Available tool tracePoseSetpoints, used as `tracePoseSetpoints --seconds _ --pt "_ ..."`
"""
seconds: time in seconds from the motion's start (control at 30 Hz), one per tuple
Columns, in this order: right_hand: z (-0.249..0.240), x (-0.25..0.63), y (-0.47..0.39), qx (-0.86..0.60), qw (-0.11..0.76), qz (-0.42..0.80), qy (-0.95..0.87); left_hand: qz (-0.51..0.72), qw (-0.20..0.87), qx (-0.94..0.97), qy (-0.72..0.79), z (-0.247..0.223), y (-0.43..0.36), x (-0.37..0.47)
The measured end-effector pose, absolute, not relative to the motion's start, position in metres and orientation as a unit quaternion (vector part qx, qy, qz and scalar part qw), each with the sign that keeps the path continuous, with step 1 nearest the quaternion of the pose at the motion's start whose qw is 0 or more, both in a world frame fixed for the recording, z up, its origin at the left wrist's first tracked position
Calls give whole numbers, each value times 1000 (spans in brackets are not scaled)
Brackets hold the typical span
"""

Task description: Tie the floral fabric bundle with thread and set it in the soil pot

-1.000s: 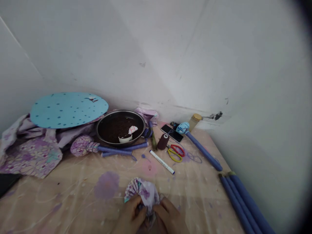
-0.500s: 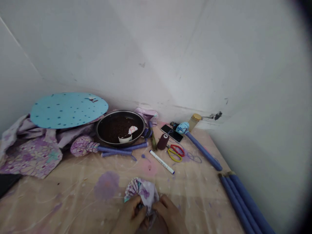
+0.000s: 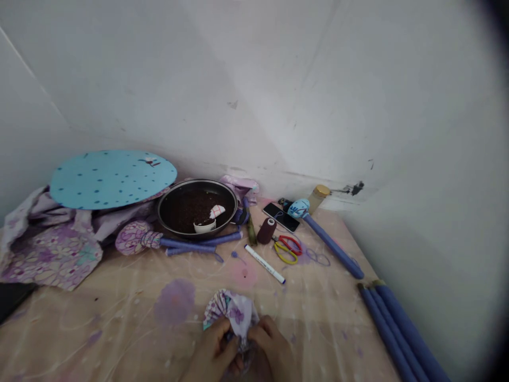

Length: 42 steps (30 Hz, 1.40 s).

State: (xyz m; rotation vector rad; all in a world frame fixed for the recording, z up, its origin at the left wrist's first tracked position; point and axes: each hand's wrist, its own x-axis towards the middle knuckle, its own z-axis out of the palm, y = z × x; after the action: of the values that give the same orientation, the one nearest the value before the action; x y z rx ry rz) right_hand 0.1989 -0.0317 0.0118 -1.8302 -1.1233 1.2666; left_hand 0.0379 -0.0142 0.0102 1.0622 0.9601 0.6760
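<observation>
A piece of floral cloth, white and purple with a gathered, rounded part on its left, is bunched between my two hands at the bottom of the view. My left hand is closed on its lower left side, thumb and fingers pinching the folds. On the other side my right hand grips the cloth's right edge with bent fingers. Whatever lies inside the gathered fabric is hidden by the folds and my fingers. Beyond the hands lies a white marker with blue ends.
Behind stand a dark pan with brown grains and a small cup, a thread spool, scissors and a phone. Blue-wrapped sticks lie right. A cloth-headed stick and blue oval board are left.
My right hand has shifted slightly left and upward along the cloth. My left hand and the other things stay almost where they were.
</observation>
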Motion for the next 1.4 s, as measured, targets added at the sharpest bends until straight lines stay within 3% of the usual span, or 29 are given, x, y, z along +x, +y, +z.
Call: tracePoseSetpoints --seconds 0.27,0.57,0.87,1.0,1.17,1.4 --pt "24 200 -28 -719 285 467 -429 307 707 474 426 11 -14 37" --pt "6 200 -32 -662 363 401 -518 301 700 478 437 -8 -15 40" --pt "0 198 -47 -603 369 293 -643 314 700 478 428 0 -15 41" --pt "0 190 -50 -608 314 187 -705 307 696 488 429 7 -15 40" --pt "7 182 -45 -613 146 61 -774 342 615 546 455 6 -16 40" --pt "7 184 -36 -602 57 19 -796 346 581 585 448 -1 -17 41"
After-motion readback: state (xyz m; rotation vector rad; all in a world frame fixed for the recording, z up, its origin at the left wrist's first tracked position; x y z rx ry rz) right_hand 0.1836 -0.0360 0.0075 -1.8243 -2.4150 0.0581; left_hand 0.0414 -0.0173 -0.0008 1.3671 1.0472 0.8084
